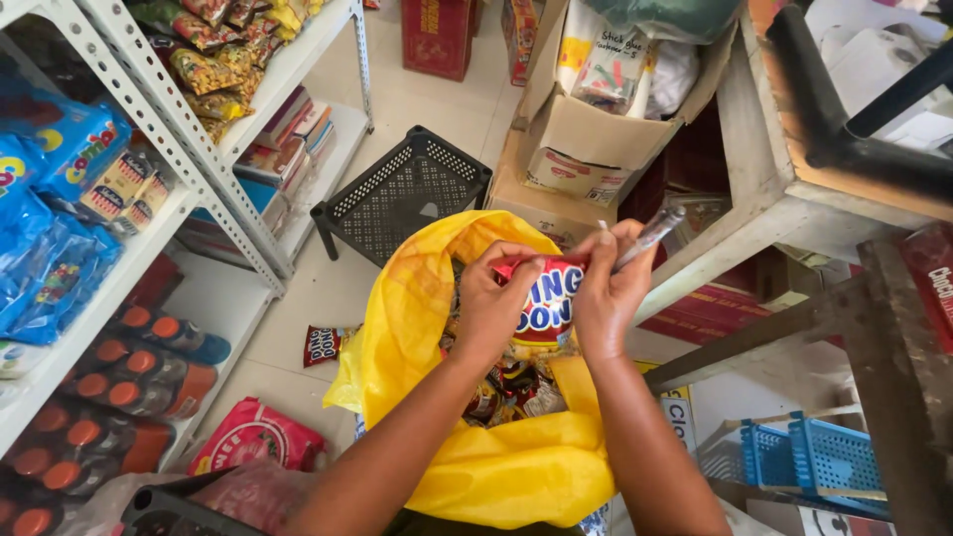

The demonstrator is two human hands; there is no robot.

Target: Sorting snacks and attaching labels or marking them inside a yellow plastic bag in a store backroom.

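One snack packet [544,303] is pinched between both hands' fingers, left hand [491,303] and right hand [608,298]. A pen [650,233] is gripped by the right fingers too. Below them, a yellow bag [417,328] is already filled with packets.

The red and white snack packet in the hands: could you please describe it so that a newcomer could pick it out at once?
Start at the large yellow plastic bag open in the middle of the view, full of small wrapped snacks. Just above its mouth, the left hand and the right hand pinch the red and white snack packet between them. It alone is lifted clear of the bag; the right hand also grips a silvery pen.
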